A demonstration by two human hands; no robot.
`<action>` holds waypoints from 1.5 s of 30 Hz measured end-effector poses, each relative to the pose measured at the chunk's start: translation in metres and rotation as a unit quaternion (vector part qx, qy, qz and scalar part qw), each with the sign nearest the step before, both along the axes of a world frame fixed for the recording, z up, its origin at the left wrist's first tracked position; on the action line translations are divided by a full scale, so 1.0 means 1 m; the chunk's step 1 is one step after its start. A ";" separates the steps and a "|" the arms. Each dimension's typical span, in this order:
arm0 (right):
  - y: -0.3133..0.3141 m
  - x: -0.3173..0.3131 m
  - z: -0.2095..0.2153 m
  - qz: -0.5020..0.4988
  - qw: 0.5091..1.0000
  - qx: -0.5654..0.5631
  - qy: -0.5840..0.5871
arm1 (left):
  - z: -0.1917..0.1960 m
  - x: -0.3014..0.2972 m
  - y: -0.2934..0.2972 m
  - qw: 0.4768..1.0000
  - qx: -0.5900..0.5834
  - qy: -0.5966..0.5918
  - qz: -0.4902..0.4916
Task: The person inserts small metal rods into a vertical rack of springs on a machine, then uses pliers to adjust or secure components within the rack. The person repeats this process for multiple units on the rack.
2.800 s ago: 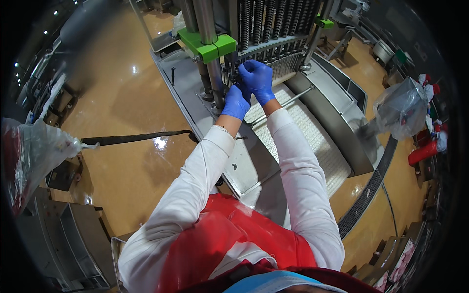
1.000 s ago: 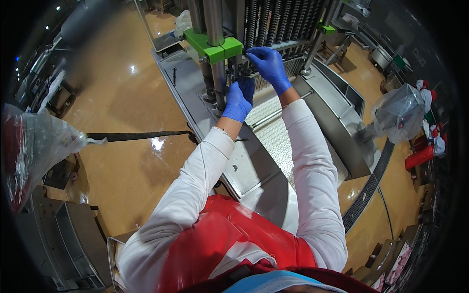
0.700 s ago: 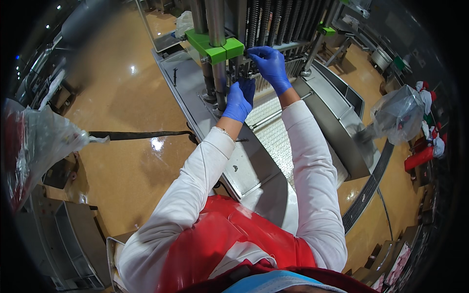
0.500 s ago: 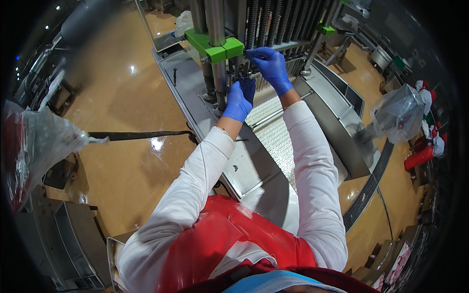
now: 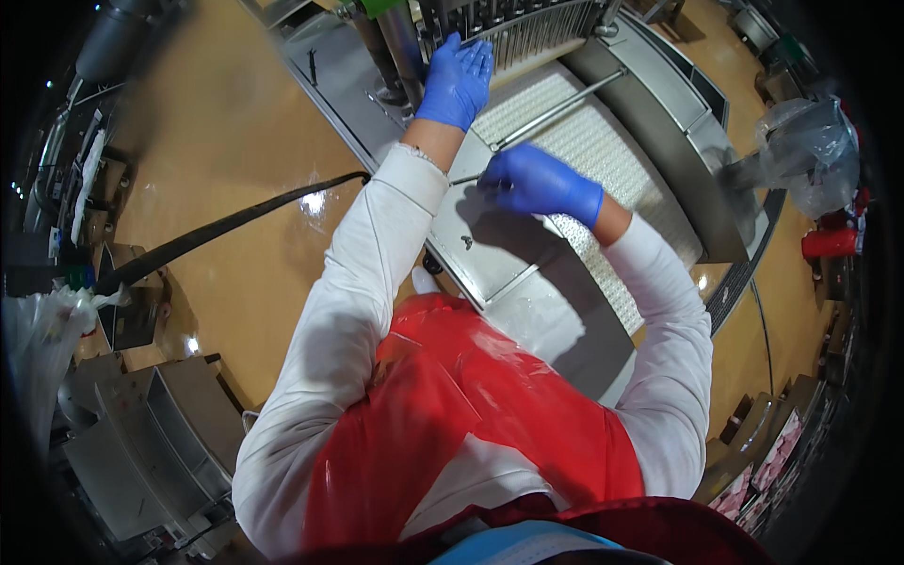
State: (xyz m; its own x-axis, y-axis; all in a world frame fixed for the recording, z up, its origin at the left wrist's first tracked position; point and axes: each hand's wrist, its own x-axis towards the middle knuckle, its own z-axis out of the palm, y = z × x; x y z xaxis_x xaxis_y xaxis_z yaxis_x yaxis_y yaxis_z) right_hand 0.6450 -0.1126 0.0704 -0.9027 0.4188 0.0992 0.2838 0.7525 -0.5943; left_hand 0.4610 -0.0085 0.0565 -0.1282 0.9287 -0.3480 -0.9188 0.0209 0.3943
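Note:
My left hand [image 5: 457, 87], in a blue glove, is raised beside the steel posts [image 5: 403, 52] of a machine, in front of its row of metal rods [image 5: 490, 14]. Its fingers are stretched out and apart, with nothing plainly held. My right hand [image 5: 544, 186], also gloved in blue, is low over the steel side ledge [image 5: 499, 254]. Those fingers are curled together at the end of a thin rod [image 5: 463, 179]; whether they grip it or something small is hidden. A small dark piece [image 5: 466, 243] lies on the ledge nearby.
A white textured conveyor belt [image 5: 621, 188] runs under a steel crossbar [image 5: 560, 111]. At upper left, a dark screw-like piece [image 5: 313, 66] lies on the machine's edge. A black hose [image 5: 235, 218] crosses the tan floor. Plastic covers a unit [image 5: 808, 155] at right.
My right hand has come down from the green clamp to the side ledge, and its fingers are curled. My left hand stays by the posts, its fingers now spread. The view has tilted downward.

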 end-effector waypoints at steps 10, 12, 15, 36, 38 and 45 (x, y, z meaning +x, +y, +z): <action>-0.055 -0.001 -0.049 0.058 0.989 0.120 -0.063 | -0.009 0.001 0.010 1.000 -0.006 0.024 0.014; -0.029 0.007 -0.030 0.006 0.994 0.080 0.080 | -0.009 -0.001 0.012 1.000 -0.003 0.025 0.018; 0.040 0.006 0.019 -0.203 0.945 0.092 0.241 | -0.005 0.007 0.016 0.999 -0.016 0.038 0.027; 0.175 -0.071 0.173 -0.070 0.950 0.302 0.029 | -0.011 0.005 0.021 0.997 -0.020 -0.041 0.058; 0.172 -0.071 0.180 -0.086 0.951 0.299 0.000 | -0.011 0.008 0.017 0.997 -0.025 -0.026 0.069; 0.172 -0.070 0.193 -0.097 0.971 0.213 -0.049 | -0.009 0.011 0.015 0.999 -0.014 0.004 0.041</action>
State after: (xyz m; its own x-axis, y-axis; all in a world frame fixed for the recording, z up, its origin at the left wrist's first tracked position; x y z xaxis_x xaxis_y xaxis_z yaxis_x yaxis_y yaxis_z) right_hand 0.5750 0.0591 0.2635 -0.8249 0.5214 0.2183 0.4843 0.8511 -0.2028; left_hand 0.4716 0.0062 0.0472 -0.2057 0.9049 -0.3726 -0.9145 -0.0422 0.4024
